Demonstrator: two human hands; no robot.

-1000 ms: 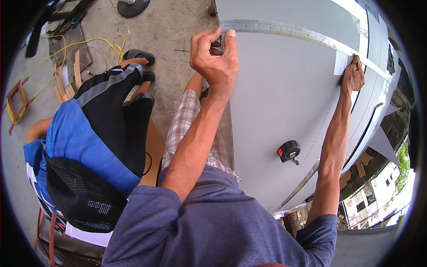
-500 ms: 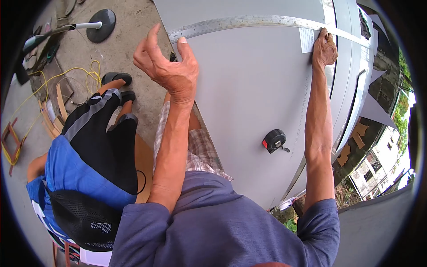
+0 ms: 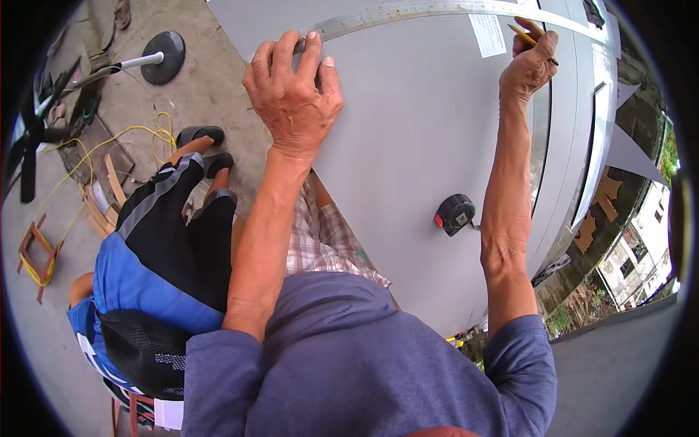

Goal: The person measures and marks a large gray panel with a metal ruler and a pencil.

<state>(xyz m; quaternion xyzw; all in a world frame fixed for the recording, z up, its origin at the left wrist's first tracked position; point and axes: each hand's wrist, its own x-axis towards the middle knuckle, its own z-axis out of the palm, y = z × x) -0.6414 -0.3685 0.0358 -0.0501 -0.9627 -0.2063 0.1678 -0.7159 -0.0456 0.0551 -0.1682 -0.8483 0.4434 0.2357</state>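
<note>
A long metal ruler [image 3: 408, 12] lies across the far part of a grey sheet [image 3: 408, 131]. My left hand [image 3: 291, 98] rests on the ruler's left end with its fingers spread and bent, pressing it from above. In my right hand [image 3: 530, 65] a yellow pencil [image 3: 523, 34] is pinched, its tip pointing up and left, close below the ruler. Beside that hand a white paper label [image 3: 488, 34] is stuck to the sheet. A black tape measure [image 3: 456, 214] with a red patch sits on the sheet, left of my right forearm.
At the left, a co-worker in a blue shirt [image 3: 138, 284] and black cap bends over. Behind are a fan on a round black base [image 3: 163, 58], a yellow cord [image 3: 138, 129] and wood strips [image 3: 115, 178]. A building [image 3: 633, 258] stands beyond the sheet at right.
My left hand has come down onto the ruler's left end. My right hand has turned away from the ruler, and the pencil now shows in it. The whole view has shifted slightly.
</note>
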